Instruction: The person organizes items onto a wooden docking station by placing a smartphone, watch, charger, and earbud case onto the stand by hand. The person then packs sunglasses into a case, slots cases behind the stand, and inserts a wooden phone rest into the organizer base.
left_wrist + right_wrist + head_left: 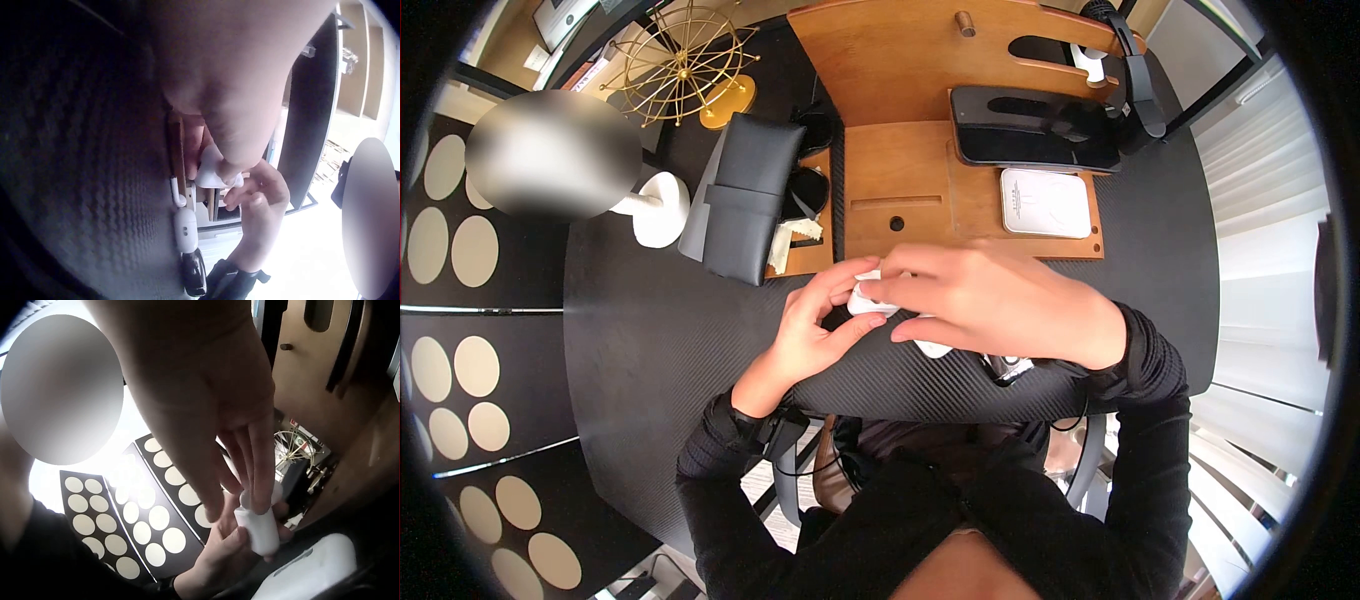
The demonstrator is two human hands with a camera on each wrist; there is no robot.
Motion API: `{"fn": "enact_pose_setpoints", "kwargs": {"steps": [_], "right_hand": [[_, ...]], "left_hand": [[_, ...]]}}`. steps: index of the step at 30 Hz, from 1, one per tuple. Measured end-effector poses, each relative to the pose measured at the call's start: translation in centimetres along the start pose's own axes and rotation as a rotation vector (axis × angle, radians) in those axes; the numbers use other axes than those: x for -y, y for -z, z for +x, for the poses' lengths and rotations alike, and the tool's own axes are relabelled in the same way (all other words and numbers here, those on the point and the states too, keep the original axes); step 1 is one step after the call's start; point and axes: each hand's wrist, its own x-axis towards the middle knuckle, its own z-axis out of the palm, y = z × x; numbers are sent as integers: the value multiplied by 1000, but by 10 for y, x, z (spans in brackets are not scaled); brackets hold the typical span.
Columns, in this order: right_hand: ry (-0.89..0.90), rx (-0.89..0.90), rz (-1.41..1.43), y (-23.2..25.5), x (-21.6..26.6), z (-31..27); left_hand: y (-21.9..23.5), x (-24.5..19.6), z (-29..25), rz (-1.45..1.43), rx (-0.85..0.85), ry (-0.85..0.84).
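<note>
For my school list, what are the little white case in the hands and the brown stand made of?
The white case looks like smooth plastic, from its even, softly shiny surface. The brown stand seems wooden, perhaps varnished, from its warm tone and faint grain.

Left hand (pixel 805 325) and right hand (pixel 1010 300) are bare on my feed. Black long-sleeved top (pixel 880 545), open V at the neck, what looks like a zip line down the front. Both sleeves black: left cuff (pixel 718 437), right cuff (pixel 1152 352), bunched and ribbed. Small black box (pixel 783 436) strapped at the left wrist, by the counter's near edge (pixel 960 412); thin black cable (pixel 812 467) loops off below it.
</note>
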Motion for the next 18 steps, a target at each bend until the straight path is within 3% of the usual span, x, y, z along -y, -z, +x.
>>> {"fn": "enact_pose_setpoints", "kwargs": {"steps": [2,4,7,11,14,18], "right_hand": [[-26,-3,49,9,0,3],[-99,13,-91,20,-6,4],[-178,154,-189,1,-17,-2],[-188,182,-209,-22,-27,-7],[-168,70,-195,-34,-33,-9],[-139,85,-211,-30,-32,-11]], "left_hand": [[-1,6,-1,-17,-93,-53],[0,3,0,-19,-112,-44],[0,1,3,-12,-134,-46],[-1,0,4,2,-127,-36],[0,1,3,6,-121,-40],[-1,1,4,30,-136,-29]]}}
